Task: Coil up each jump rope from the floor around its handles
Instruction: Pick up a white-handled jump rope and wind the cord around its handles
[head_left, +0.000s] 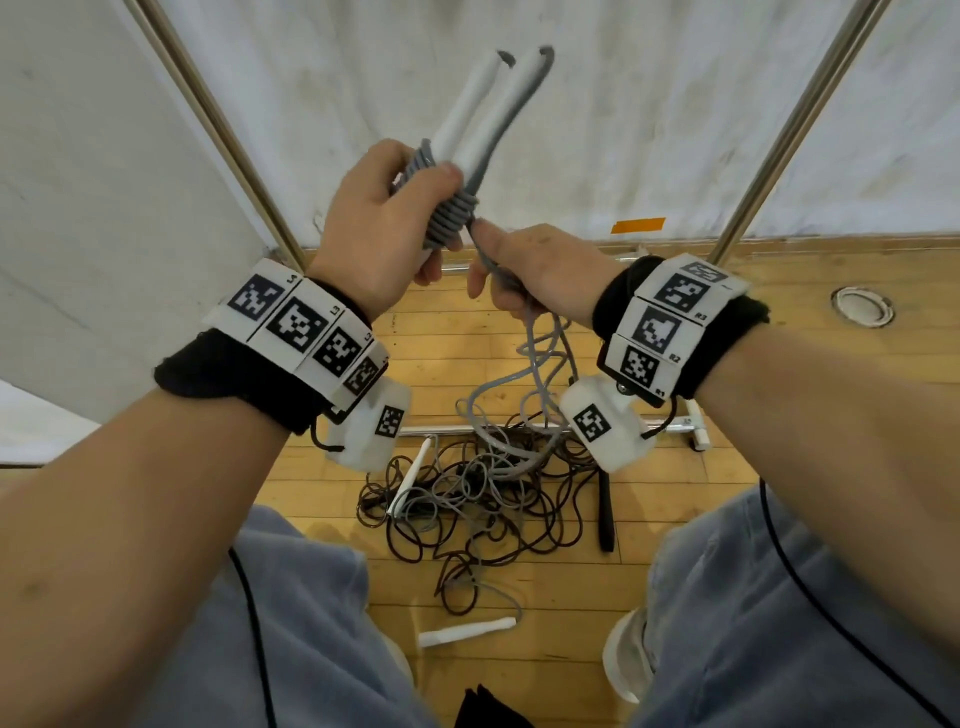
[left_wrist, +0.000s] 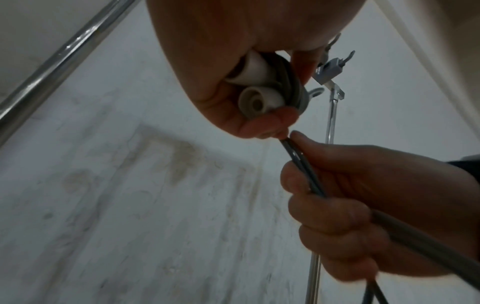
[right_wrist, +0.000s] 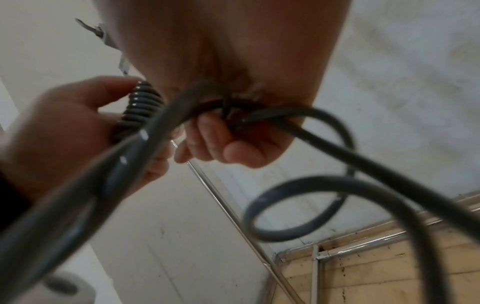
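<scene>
A white handle and a tangle of dark and grey ropes are seen on the wooden floor between the person's knees. Above, the loose grey rope is gripped in the curled right hand. Two white handles, partly wound with grey coils, are clasped in the left hand before a white sheet.

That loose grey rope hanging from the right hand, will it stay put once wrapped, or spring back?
Probably springy: the grey rope holds round loops in mid-air below the right hand instead of hanging limp. Its glossy surface may slip. The wound coils sit tight only under the left hand, so keep tension.
</scene>
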